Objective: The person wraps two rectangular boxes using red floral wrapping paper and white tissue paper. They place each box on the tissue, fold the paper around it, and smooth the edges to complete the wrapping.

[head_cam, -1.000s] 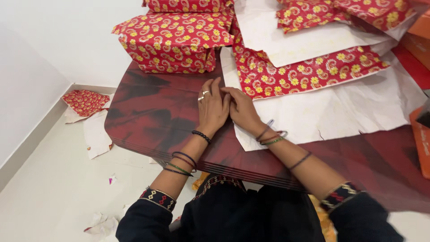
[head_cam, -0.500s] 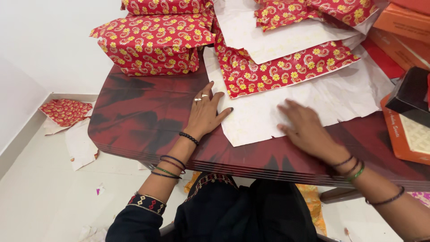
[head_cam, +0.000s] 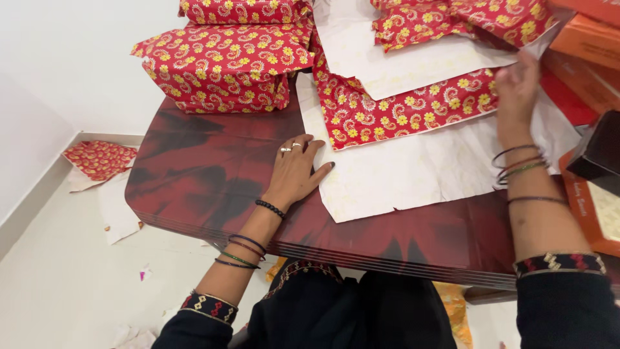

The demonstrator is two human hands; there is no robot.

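We see our left hand [head_cam: 294,169] flat and open on the table [head_cam: 206,174] at the white sheet [head_cam: 413,171], right hand [head_cam: 516,87] at upper right, grip unclear, touching patterned wrapping paper [head_cam: 400,106], wrapped boxes [head_cam: 219,64] upper left.

The desk [head_cam: 213,174] has a glossy, smooth dark red laminate top. The wrapping sheet [head_cam: 413,171] is thin matt paper, white on its upturned side, with creases and torn edges. The wrapped parcel [head_cam: 219,68], upper left of the frame, has printed paper with a slight sheen. The floor [head_cam: 71,278] is smooth and pale.
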